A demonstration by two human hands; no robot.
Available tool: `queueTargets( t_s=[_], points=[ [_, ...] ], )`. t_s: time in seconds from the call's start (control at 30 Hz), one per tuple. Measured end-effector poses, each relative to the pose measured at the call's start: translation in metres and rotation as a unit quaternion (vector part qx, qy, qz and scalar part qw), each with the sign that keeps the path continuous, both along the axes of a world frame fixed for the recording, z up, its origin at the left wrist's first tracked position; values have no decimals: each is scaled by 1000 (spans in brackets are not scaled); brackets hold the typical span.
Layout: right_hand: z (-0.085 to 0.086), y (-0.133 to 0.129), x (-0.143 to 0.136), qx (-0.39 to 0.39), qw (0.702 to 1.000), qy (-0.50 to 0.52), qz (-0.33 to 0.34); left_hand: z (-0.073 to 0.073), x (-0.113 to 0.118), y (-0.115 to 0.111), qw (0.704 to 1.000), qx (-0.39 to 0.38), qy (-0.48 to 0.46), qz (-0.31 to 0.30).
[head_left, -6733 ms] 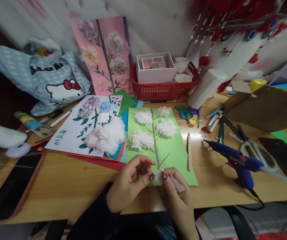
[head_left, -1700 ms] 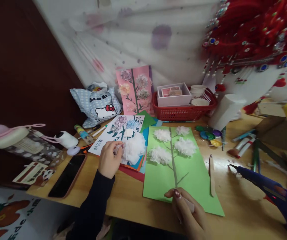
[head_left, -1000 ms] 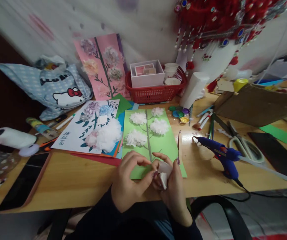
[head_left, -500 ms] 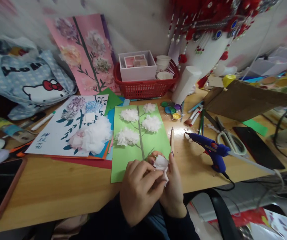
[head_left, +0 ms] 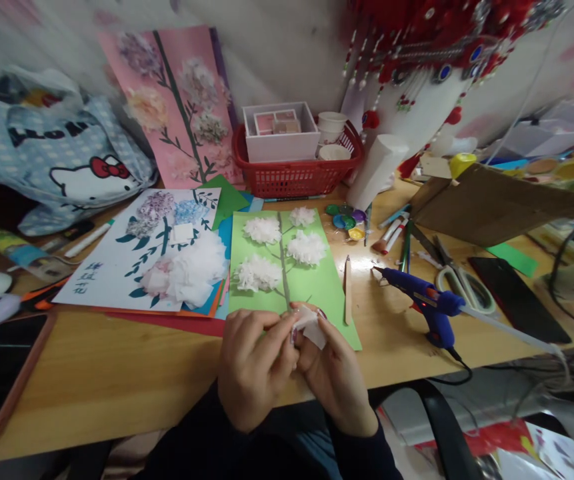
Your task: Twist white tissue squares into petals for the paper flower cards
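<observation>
A small piece of white tissue paper [head_left: 311,325] is pinched between my two hands above the lower edge of a green sheet [head_left: 247,303]. My left hand [head_left: 254,367] grips its left side with thumb and fingers, and my right hand [head_left: 335,377] holds its right side. Several ruffled white paper flowers [head_left: 258,273] sit on the sheet along a painted grey-green stem [head_left: 283,260]. To the left, a pile of white tissue squares [head_left: 199,267] lies on a white sheet [head_left: 97,267] with painted flowers and leaves.
A blue glue gun [head_left: 421,293] lies on the right, beside scissors [head_left: 461,277] and a dark phone [head_left: 517,300]. A wooden stick [head_left: 348,290] rests by the green sheet. Behind stand paint pots [head_left: 347,220] and a red basket [head_left: 291,179]. Another phone [head_left: 4,373] is at far left.
Both hands have shifted slightly left and closer together, with the tissue between them. The green sheet's lower right corner and the stick now show more fully. The view has shifted slightly.
</observation>
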State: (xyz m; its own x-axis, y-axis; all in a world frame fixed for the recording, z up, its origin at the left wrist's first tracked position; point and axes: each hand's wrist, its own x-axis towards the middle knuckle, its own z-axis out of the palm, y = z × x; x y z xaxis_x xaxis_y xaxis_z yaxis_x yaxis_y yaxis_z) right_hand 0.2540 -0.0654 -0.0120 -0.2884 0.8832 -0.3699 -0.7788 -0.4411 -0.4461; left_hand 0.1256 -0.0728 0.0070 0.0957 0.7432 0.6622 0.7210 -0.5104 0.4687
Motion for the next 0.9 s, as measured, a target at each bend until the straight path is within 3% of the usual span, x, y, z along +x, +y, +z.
queueTargets(
  t_s=[0.17, 0.53, 0.9],
  points=[
    [-1, 0, 1, -2, 999, -38, -25, -5, 3, 1, 995, -16, 73, -64],
    [3, 1, 1, -5, 1000, -20, 3, -3, -2, 0, 998, -18, 28, -55],
    [4, 1, 2, 10, 1000, 22, 17, -2, -4, 2, 994, -49, 69, -66]
  ],
)
